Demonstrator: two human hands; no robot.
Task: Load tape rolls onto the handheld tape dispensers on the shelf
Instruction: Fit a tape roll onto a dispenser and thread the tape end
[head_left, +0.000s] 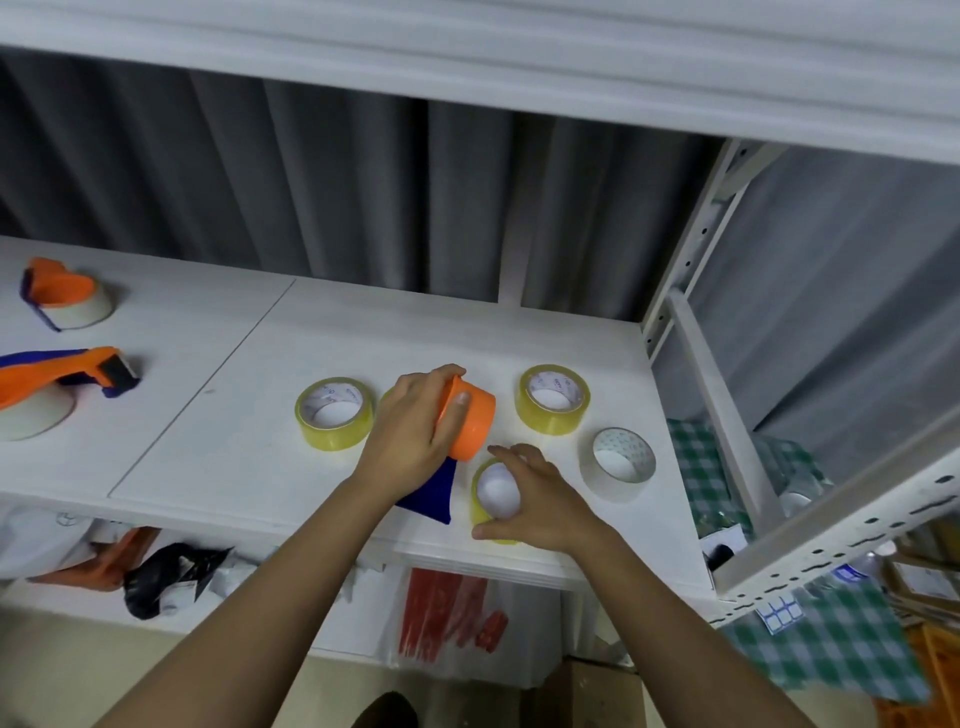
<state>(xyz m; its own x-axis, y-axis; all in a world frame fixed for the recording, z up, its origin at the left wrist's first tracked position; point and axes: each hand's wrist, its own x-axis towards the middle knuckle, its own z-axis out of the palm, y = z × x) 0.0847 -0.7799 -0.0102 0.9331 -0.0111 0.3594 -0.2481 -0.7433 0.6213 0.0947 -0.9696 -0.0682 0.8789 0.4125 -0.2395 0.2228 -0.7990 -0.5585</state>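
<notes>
My left hand (415, 421) grips an orange and blue handheld tape dispenser (470, 423) just above the white shelf (218, 441), its blue handle pointing toward me. My right hand (540, 501) closes around a yellowish tape roll (496, 491) lying flat near the shelf's front edge, right beside the dispenser. Two more yellowish rolls lie flat, one to the left (335, 413) and one to the right (553, 397). A whitish roll (623, 460) sits at the far right.
Two orange and blue dispensers with whitish rolls in them rest at the shelf's left end, one at the back (65, 296) and one nearer (57, 382). A white upright post (691, 244) bounds the right side. Bags and red packets lie on the lower shelf (447, 613).
</notes>
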